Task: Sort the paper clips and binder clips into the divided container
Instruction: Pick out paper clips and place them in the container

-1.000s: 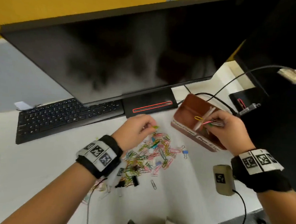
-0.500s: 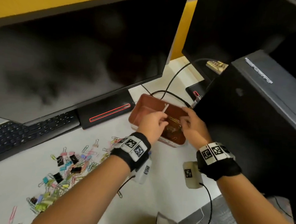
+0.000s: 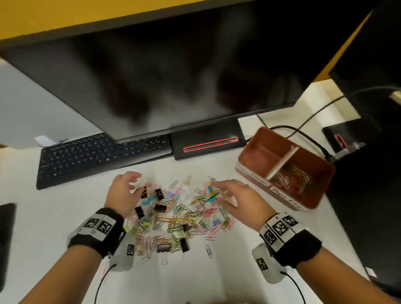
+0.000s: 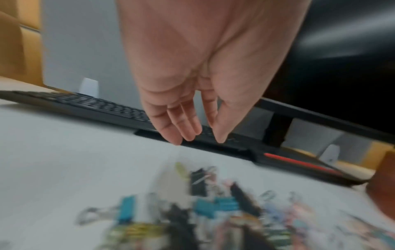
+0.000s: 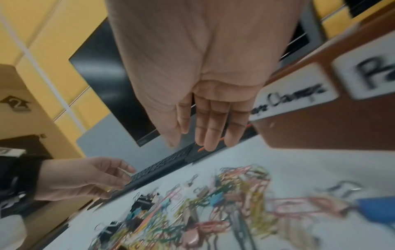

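The loose heap of clips (image 3: 179,211) lies spread on the white surface (image 3: 50,213) in front of the keyboard (image 3: 100,155), coloured paper clips tangled with black binder clips (image 3: 159,194) and a few blue ones. It sits within easy reach of both arms, which I'd say is why it was tipped out there rather than picked from a pile farther off. The brown divided container (image 3: 285,166) stands just beside the heap on the right, near the monitor base; its right compartment already holds a bunch of coloured paper clips, the left one looks bare, so sorting seems only partly done.

Both hands hang over the heap with fingers spread and relaxed, holding nothing: the left hand (image 3: 124,191) over the black binder clips, the right hand (image 3: 239,199) with its fingertips over the coloured tangle at the far edge. That split suggests each hand is about to gather its own kind.

The right wrist view adds what the head view blurs: handwritten labels (image 5: 295,91) on the container's front wall, the words too smeared to read. The left wrist view confirms an empty palm (image 4: 192,67) above the surface.
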### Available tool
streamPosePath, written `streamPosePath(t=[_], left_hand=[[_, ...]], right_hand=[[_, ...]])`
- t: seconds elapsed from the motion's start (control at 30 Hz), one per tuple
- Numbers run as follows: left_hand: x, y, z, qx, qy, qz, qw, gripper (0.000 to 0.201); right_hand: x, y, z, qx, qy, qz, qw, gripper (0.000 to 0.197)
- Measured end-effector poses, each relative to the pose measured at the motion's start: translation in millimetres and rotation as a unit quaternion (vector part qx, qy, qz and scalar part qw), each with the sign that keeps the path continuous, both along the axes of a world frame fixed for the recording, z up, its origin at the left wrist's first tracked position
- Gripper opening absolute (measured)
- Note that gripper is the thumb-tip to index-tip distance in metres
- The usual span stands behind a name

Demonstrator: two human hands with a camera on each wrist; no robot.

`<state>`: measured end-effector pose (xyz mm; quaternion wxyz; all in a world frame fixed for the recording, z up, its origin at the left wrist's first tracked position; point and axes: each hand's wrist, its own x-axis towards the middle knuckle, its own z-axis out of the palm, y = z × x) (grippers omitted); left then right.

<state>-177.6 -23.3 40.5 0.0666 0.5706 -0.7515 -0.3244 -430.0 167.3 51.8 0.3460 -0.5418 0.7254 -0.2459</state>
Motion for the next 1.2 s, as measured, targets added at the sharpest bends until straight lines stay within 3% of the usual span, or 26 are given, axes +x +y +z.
streamPosePath(t=[0.2,0.4,0.63,0.77,1.03,1.1,1.2], left_hand=[[33,-36,-24,-0.012,-0.088,-0.15,0.985,0.039],[26,-59,-42,0.015,-0.065,-0.175,0.982,0.036],[34,-66,-60,-0.003,-0.075,-0.223,0.972,0.005],[36,-59,-63,-0.016,-0.092,-0.206,0.974,0.006],[40,-51,-64,-0.001,-0.125,-0.172,0.977,0.015],[42,-47,-58,0.008,-0.104,-0.163,0.981,0.012],[47,-32,-35,0.02,-0.017,-0.137,0.99,0.005]], right_hand=[[42,-66,-19,0.065,0.052,0.066,0.994,0.049],[58,-112,-37,0.129,0.111,0.088,0.981,0.058],[78,-127,-46,0.089,0.193,0.197,0.957,0.04],[81,-129,-47,0.093,0.202,0.174,0.959,0.027],[86,-110,-51,0.147,0.182,0.107,0.966,0.02],[86,-105,-50,0.145,0.177,0.097,0.969,0.02],[80,-95,-46,0.104,0.105,0.041,0.988,0.017]])
